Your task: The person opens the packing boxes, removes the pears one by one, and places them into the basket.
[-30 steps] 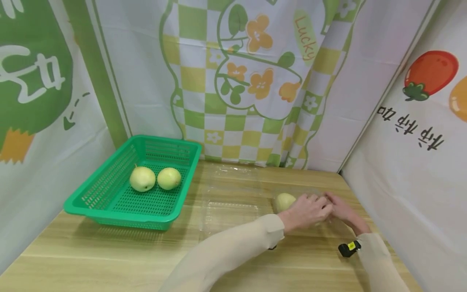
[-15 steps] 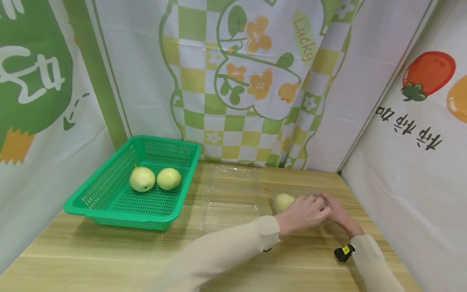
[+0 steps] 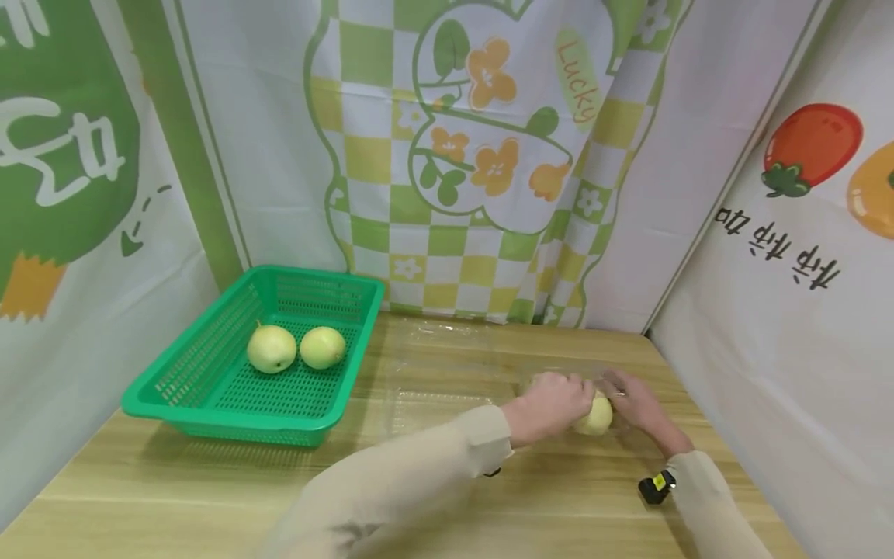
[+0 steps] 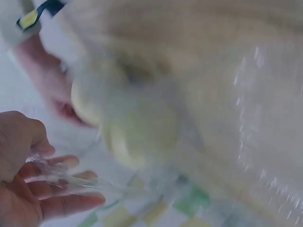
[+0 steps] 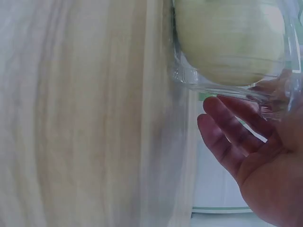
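Observation:
A clear plastic fruit box (image 5: pixel 213 89) at the right of the table has pale yellow-green pears (image 3: pixel 596 415) in it; two show through the plastic in the left wrist view. My left hand (image 3: pixel 552 405) is over the box's left part, covering the pear there. Its thumb and fingers pinch a thin clear plastic edge, seen in the left wrist view. At the box's right end, my right hand (image 3: pixel 639 404) holds the corner between thumb and forefinger, with the other fingers loosely bent below, as the right wrist view shows.
A green plastic basket (image 3: pixel 324 423) with two pears (image 3: pixel 272 348) stands on the left of the wooden table (image 3: pixel 559 505). Between basket and hands lies another clear box (image 3: pixel 443 411), lid open towards the back. Printed curtains (image 3: pixel 447 264) close off the back and sides.
My left hand has moved left along the box, from its right end to over the left pear, uncovering the right pear. The right hand stays at the right end.

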### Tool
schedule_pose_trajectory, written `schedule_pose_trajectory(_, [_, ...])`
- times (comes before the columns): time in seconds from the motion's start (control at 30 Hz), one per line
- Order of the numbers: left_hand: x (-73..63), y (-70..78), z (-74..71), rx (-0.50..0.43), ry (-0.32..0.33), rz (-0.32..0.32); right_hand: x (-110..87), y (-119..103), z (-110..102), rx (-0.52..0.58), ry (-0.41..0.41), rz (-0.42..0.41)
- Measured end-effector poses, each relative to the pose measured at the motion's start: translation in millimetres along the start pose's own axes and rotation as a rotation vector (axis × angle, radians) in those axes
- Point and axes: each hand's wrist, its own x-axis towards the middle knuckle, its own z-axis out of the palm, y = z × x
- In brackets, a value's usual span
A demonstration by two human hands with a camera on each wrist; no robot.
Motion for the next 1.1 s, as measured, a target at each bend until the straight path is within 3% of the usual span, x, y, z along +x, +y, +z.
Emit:
schedule_pose_trajectory(0.17, [12.5,-21.4,-8.1,-0.114,-0.083,-0.036,-2.0,4,1,0.099,0.009,0.013])
schedule_pose_trajectory(0.37, [21.0,-44.9,-9.6,-0.212,-0.092,-0.13,-1.3,5,4,0.115,0.0,0.083])
schedule_pose_trajectory(0.6, [22.3,-71.3,-8.0,-0.291,-0.134,-0.234,-1.8,4,4,0.1,-0.007,0.082])
schedule_pose_trajectory(1.1, [6.9,-113.4,-0.6,-0.383,-0.061,-0.31,-6.0,7,4,0.124,-0.012,0.097])
